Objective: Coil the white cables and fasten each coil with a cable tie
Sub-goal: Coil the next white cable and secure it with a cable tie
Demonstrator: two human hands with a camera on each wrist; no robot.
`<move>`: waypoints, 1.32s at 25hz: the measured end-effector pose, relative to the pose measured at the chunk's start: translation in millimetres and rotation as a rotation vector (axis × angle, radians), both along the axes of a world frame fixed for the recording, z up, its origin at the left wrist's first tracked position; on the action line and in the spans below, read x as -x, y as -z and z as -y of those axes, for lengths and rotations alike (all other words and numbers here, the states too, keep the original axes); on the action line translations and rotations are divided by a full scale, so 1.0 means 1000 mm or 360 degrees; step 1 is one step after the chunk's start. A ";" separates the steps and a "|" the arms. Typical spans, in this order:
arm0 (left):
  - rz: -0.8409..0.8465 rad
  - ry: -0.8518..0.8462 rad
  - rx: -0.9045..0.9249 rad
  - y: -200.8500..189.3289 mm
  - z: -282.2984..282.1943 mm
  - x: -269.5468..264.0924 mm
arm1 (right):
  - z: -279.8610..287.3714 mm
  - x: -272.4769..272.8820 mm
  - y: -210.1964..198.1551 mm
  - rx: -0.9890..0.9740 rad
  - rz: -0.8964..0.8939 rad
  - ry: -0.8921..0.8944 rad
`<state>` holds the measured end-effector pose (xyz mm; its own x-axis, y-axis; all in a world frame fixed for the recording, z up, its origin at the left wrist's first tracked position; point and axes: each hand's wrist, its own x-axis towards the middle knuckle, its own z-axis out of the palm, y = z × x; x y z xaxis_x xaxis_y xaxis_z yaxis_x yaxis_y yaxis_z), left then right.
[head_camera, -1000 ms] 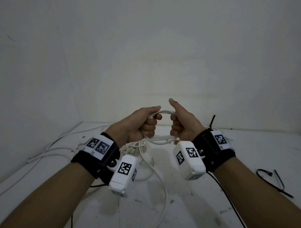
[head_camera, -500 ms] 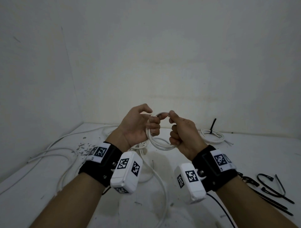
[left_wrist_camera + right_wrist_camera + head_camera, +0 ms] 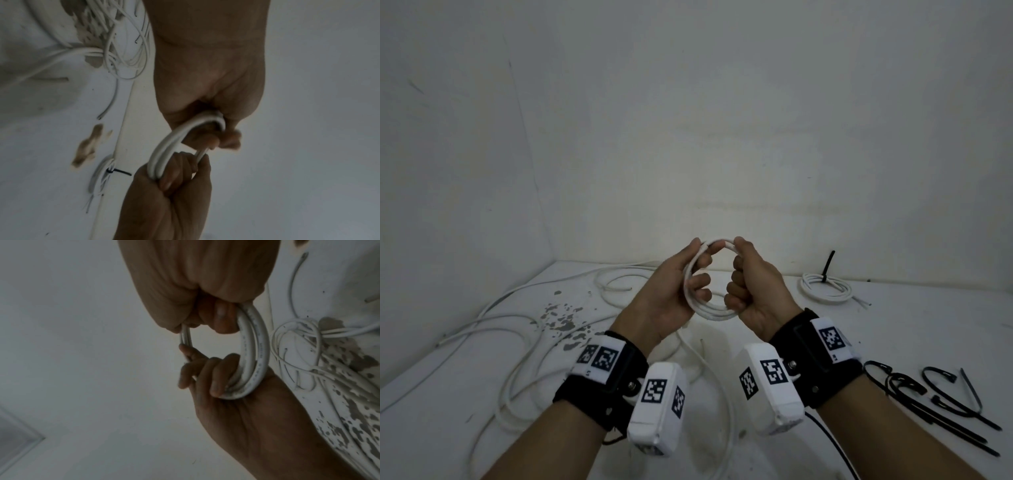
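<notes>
Since a second ago my thumb no longer sticks up: my right hand (image 3: pixel 753 291) now has its fingers curled round the right side of the white cable coil (image 3: pixel 709 310), with the thumb tip pressing the top of the loop. My left hand (image 3: pixel 674 291) grips the left side, fingers wrapped through the ring. The coil has gone from a low, flattish loop to a rounder ring held upright in the air between my two hands, above the tabletop (image 3: pixel 893 325). More of the right side of the tabletop shows now, and with it the loose black cable ties (image 3: pixel 935 397), only partly seen before.

From my head I see the finished coil (image 3: pixel 827 289) lying far right on the tabletop, bound with a black tie, and loose white cables (image 3: pixel 517 342) sprawled to the left. The right wrist view adds what the head view hides: the coil (image 3: pixel 252 353) is several turns lying side by side, with faint print along the sheath. The left wrist view shows the turns (image 3: pixel 164 154) disappearing into my right fist, and the finished coil (image 3: pixel 102 172) beyond.
</notes>
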<state>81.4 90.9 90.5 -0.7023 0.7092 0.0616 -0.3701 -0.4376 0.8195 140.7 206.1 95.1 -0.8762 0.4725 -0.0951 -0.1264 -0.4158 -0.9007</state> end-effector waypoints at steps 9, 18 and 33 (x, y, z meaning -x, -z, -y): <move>-0.0256 -0.0485 0.0792 -0.003 -0.003 0.004 | -0.012 -0.010 0.023 0.0080 0.0034 -0.0264; -0.0716 -0.0457 0.1268 -0.001 -0.014 -0.002 | -0.033 -0.007 0.001 -0.0976 0.0012 -0.0536; -0.0738 -0.0165 0.1192 -0.011 -0.002 0.009 | -0.035 -0.012 0.003 -0.1250 -0.0001 -0.0582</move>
<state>72.7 93.1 101.2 -0.7849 0.6117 -0.0987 0.0823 0.2608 0.9619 153.2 241.2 91.8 -0.9859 0.0898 0.1412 -0.1068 0.3121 -0.9440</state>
